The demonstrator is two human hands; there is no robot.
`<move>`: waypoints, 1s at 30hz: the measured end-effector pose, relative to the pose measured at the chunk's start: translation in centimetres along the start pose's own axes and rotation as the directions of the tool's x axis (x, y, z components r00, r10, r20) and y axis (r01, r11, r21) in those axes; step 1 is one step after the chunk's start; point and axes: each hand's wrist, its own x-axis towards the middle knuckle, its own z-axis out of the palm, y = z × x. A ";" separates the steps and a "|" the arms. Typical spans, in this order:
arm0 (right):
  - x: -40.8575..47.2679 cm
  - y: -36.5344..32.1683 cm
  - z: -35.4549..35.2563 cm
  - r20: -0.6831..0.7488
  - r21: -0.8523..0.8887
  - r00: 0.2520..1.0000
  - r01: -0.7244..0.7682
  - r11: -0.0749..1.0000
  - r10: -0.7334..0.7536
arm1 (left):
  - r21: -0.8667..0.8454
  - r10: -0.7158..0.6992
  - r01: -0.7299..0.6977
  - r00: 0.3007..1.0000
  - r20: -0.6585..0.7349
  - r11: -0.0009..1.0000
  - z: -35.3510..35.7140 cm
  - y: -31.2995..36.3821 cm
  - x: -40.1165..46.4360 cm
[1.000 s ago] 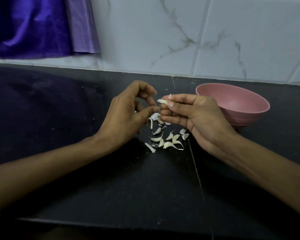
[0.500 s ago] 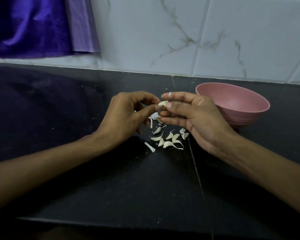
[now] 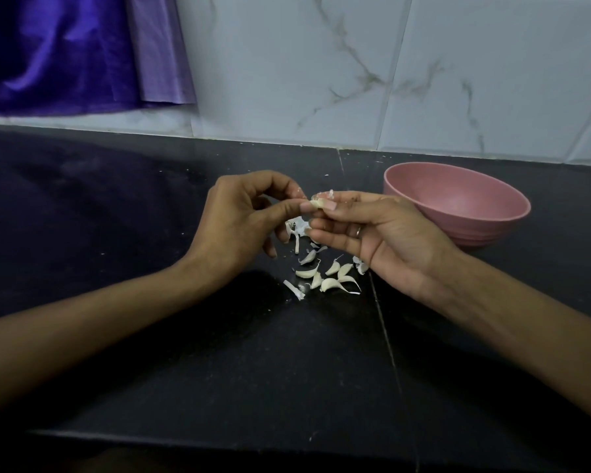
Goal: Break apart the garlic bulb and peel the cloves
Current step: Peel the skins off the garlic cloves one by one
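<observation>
A small pale garlic clove [image 3: 318,203] is held above the black counter between both hands. My right hand [image 3: 372,230] pinches it between thumb and forefinger. My left hand [image 3: 243,220] meets it from the left, thumb and forefinger tips closed on the clove's left end. Below the hands several loose garlic cloves [image 3: 328,274] lie in a small heap on the counter. Thin white bits of peel [image 3: 296,230] lie just behind the heap, partly hidden by my fingers.
A pink bowl [image 3: 458,206] stands on the black counter [image 3: 151,353] right of my right hand, close to the marbled tile wall. Purple cloth [image 3: 65,52] hangs at the top left. The counter's front edge runs along the bottom.
My left hand has closed in from the left; its thumb and forefinger now pinch the clove that my right hand held alone a second ago. The right hand has barely moved.
</observation>
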 end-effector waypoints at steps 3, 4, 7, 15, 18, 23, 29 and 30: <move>0.0 0.0 -0.1 0.009 0.010 0.999 -0.032 0.999 0.032 | 0.004 0.014 -0.014 1.000 -0.002 1.000 -0.1 -0.1 0.0; 0.0 0.0 -0.1 0.014 0.011 0.999 -0.043 0.999 0.042 | 0.015 0.023 -0.023 1.000 0.003 1.000 -0.1 -0.1 0.0; -0.2 0.1 0.0 0.017 0.030 0.998 -0.063 0.998 0.063 | 0.051 0.044 -0.045 0.999 0.016 0.998 -0.1 0.0 0.0; -0.4 0.3 0.3 -0.007 0.040 0.999 -0.034 0.999 0.034 | 0.157 0.055 -0.058 0.998 0.026 0.986 -0.2 0.4 -0.2; -0.4 0.5 0.4 -0.015 0.022 1.000 -0.010 1.000 0.010 | 0.189 0.051 -0.058 0.998 0.042 0.980 -0.1 0.4 -0.3; -0.5 0.6 0.5 -0.029 -0.010 0.999 0.026 1.000 -0.027 | 0.187 0.046 -0.054 0.998 0.047 0.981 0.1 0.5 -0.4; -0.9 0.6 0.7 -0.054 -0.127 0.986 0.147 0.981 -0.155 | 0.198 0.054 -0.061 0.998 0.038 0.978 0.1 0.5 -0.5; -0.9 0.6 0.7 -0.062 -0.141 0.981 0.171 0.975 -0.181 | 0.204 0.063 -0.071 0.997 0.044 0.976 0.2 0.4 -0.6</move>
